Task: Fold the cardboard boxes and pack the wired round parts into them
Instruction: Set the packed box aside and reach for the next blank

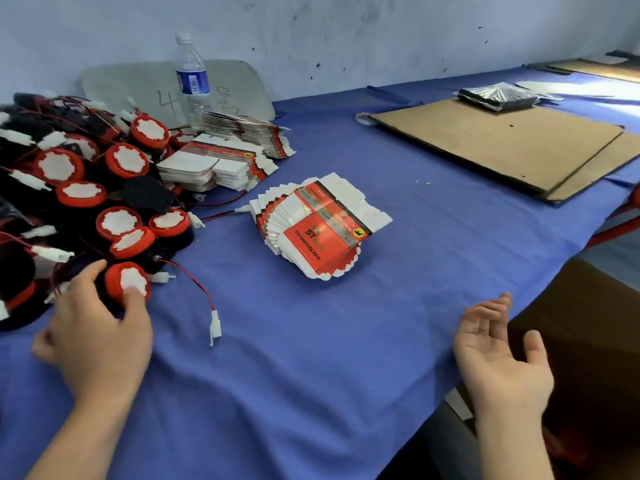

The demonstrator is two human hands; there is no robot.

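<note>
The pile (86,188) lies left of the box stack (318,223). Near-left of the stack the left hand (97,327) grips one part (128,282); near-right, the right hand (498,351) is slack, palm up, empty. Lift slowly so its wire (204,293) slips free untangled.

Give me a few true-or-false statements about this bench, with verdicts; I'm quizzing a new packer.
1. The left hand grips a round part at the near edge of the pile. True.
2. The right hand holds a folded box. False: it is open, palm up, holding nothing.
3. A fanned stack of flat boxes lies on the blue cloth. True.
4. The water bottle lies on its side. False: it stands upright behind the pile.
</note>
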